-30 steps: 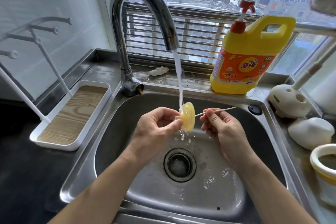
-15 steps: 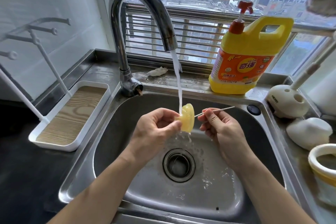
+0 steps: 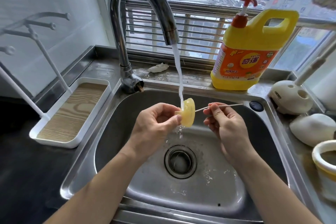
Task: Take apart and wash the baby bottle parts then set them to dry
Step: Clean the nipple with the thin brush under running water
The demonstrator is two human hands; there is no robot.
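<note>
My left hand pinches a yellowish translucent bottle nipple by its tip, with the wide base facing right. Water from the faucet runs onto the nipple over the steel sink. My right hand pinches a thin white stick whose left end reaches the nipple's base.
A yellow dish soap jug stands on the ledge behind the sink. A white drying rack with a wood-grain tray sits at left. White rounded holders and a yellow-rimmed cup crowd the right counter. The drain is open.
The nipple has stayed under the stream with only slight shifts. Both hands hold nearly the same positions.
</note>
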